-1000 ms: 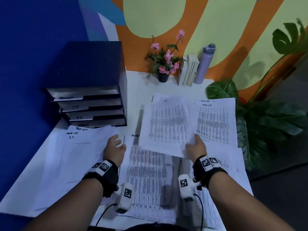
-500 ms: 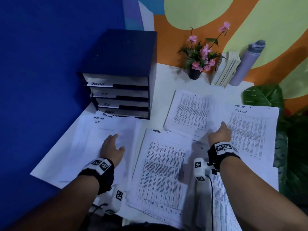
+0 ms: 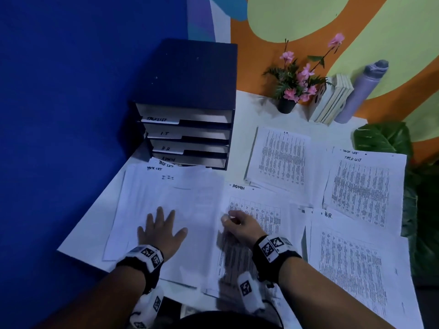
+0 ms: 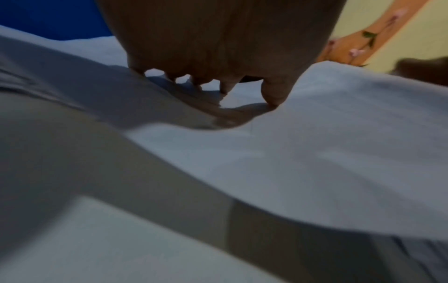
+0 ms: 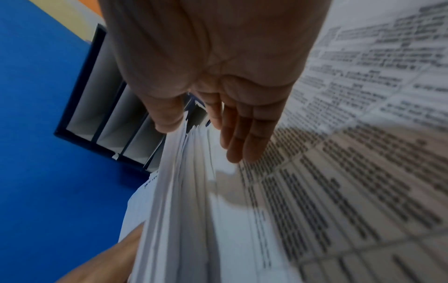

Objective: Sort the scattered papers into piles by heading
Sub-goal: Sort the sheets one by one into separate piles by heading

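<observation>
Printed papers cover the white table. An unsorted stack lies at the left, its top sheet headed I.T. My left hand presses flat on it, fingers spread. My right hand is at that stack's right edge. In the right wrist view its thumb sits on the lifted sheet edges and its fingers reach down beside them, above the ADMIN sheet. An I.T. pile, a TASK LIST pile and an H.R. pile lie to the right.
A dark blue drawer organiser, labelled TASK LIST, I.T., H.R. and ADMIN, stands at the back left against the blue wall. A flower pot, upright books and a grey bottle line the back. Plant leaves border the table's right side.
My right hand laid its lifted sheet on the far I.T. pile, then came left to the edge of the left stack. My left hand spread flat on that stack.
</observation>
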### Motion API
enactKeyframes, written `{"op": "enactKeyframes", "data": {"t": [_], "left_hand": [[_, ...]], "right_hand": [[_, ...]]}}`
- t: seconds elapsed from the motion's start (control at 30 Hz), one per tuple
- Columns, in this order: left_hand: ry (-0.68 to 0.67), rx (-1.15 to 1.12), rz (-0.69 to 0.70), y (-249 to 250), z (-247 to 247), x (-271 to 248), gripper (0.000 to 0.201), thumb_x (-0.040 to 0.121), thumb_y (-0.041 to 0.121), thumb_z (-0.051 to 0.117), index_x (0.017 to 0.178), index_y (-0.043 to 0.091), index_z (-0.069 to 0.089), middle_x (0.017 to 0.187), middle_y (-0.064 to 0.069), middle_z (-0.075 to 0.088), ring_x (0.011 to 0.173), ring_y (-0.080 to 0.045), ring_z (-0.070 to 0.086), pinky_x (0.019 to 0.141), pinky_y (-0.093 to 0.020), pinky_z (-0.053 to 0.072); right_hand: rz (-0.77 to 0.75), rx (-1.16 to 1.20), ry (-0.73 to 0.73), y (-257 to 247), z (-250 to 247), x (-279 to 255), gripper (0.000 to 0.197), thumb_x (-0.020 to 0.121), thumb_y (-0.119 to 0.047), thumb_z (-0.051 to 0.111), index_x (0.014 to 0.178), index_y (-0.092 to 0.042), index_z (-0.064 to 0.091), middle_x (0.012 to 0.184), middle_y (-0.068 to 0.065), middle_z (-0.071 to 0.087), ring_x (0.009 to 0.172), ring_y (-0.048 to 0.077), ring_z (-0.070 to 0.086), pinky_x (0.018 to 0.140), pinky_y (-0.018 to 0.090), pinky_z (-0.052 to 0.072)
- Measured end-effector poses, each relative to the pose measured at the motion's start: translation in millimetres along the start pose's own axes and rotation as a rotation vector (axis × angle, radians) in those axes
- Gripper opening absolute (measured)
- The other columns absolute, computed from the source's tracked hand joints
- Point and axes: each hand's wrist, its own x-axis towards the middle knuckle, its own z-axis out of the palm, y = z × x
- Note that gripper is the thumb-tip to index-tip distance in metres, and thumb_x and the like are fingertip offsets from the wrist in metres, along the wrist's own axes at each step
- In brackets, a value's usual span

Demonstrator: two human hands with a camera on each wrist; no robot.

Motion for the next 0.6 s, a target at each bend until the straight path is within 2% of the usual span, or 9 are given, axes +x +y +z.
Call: {"op": "enactKeyframes", "data": {"t": [0.07, 0.13, 0.2, 0.3, 0.4, 0.47, 0.5, 0.53, 0.6], "left_hand": [[0.001, 0.002, 0.098, 5.9, 5.0, -6.5, 0.075, 0.091, 0.067, 0.029, 0.152, 0.037, -0.002, 0.159, 0.003, -0.02, 0.147, -0.026, -0.014, 0.117, -0.05, 0.001], [-0.007, -0.008, 0.19, 9.2, 8.8, -11.0, 0.074, 0.092, 0.065, 0.033, 0.152, 0.037, 0.0, 0.159, 0.005, -0.02, 0.147, -0.024, -0.014, 0.118, -0.048, 0.002], [0.021, -0.07, 0.242, 7.1, 8.4, -10.1, 0.075, 0.092, 0.059, 0.04, 0.153, 0.035, 0.003, 0.16, 0.005, -0.016, 0.148, -0.022, -0.009, 0.119, -0.044, 0.006], [0.2, -0.314, 0.187, -3.8, -0.2, 1.7, 0.075, 0.091, 0.04, 0.055, 0.153, 0.022, 0.017, 0.161, -0.005, 0.006, 0.147, -0.023, 0.014, 0.118, -0.039, 0.019], [0.257, -0.509, 0.063, -15.8, -19.7, 11.2, 0.057, 0.093, 0.031, 0.054, 0.144, 0.012, 0.037, 0.144, -0.014, 0.043, 0.131, -0.03, 0.042, 0.109, -0.04, 0.036], [0.192, -0.616, 0.047, -19.1, -30.4, 13.9, 0.032, 0.094, 0.031, 0.051, 0.118, 0.012, 0.057, 0.11, -0.011, 0.064, 0.106, -0.031, 0.06, 0.092, -0.04, 0.048], [0.156, -0.659, 0.038, -21.2, -34.6, 13.6, 0.026, 0.094, 0.033, 0.05, 0.107, 0.011, 0.059, 0.096, -0.009, 0.065, 0.095, -0.029, 0.061, 0.085, -0.037, 0.05], [0.135, -0.694, 0.025, -23.8, -37.6, 14.2, 0.026, 0.095, 0.033, 0.051, 0.103, 0.01, 0.058, 0.092, -0.008, 0.063, 0.091, -0.028, 0.06, 0.08, -0.033, 0.048], [0.134, -0.743, 0.006, -29.5, -41.6, 16.3, 0.024, 0.094, 0.028, 0.054, 0.106, 0.007, 0.057, 0.097, -0.008, 0.061, 0.093, -0.027, 0.058, 0.077, -0.03, 0.042]], "right_hand": [[0.012, 0.089, 0.002, 8.2, 13.8, 6.9, 0.074, 0.059, -0.077, 0.07, 0.11, -0.023, 0.065, 0.105, 0.003, 0.073, 0.097, 0.023, 0.07, 0.091, 0.048, 0.055], [-0.005, 0.122, 0.042, 6.3, 20.2, 4.8, 0.055, 0.063, -0.056, 0.075, 0.101, -0.016, 0.069, 0.098, 0.006, 0.075, 0.091, 0.023, 0.071, 0.087, 0.047, 0.057], [-0.006, 0.09, 0.143, 1.1, 19.7, 0.7, 0.029, 0.068, -0.034, 0.067, 0.089, -0.014, 0.066, 0.09, 0.009, 0.074, 0.084, 0.025, 0.07, 0.082, 0.043, 0.059], [0.042, 0.115, 0.244, -1.9, 14.1, -2.0, 0.001, 0.08, -0.013, 0.063, 0.081, -0.012, 0.062, 0.075, 0.007, 0.068, 0.074, 0.025, 0.066, 0.074, 0.037, 0.057], [0.061, 0.184, 0.295, 1.6, 9.7, 1.3, 0.005, 0.079, -0.011, 0.065, 0.084, -0.009, 0.065, 0.08, 0.01, 0.072, 0.079, 0.028, 0.069, 0.079, 0.043, 0.059], [0.047, 0.207, 0.291, 0.0, 7.0, 0.6, 0.014, 0.077, -0.013, 0.067, 0.091, -0.009, 0.067, 0.087, 0.013, 0.073, 0.084, 0.031, 0.07, 0.082, 0.046, 0.059], [0.043, 0.218, 0.293, -3.0, 7.7, -0.4, 0.018, 0.074, -0.016, 0.069, 0.091, -0.011, 0.067, 0.088, 0.013, 0.074, 0.086, 0.032, 0.07, 0.082, 0.047, 0.058], [0.03, 0.239, 0.3, -2.5, 8.7, 1.5, 0.023, 0.069, -0.02, 0.068, 0.091, -0.014, 0.067, 0.088, 0.011, 0.074, 0.087, 0.032, 0.07, 0.083, 0.048, 0.058], [0.017, 0.254, 0.318, -6.0, 11.9, 0.9, 0.026, 0.063, -0.027, 0.066, 0.087, -0.021, 0.066, 0.09, 0.008, 0.074, 0.088, 0.03, 0.07, 0.085, 0.046, 0.057]]}}
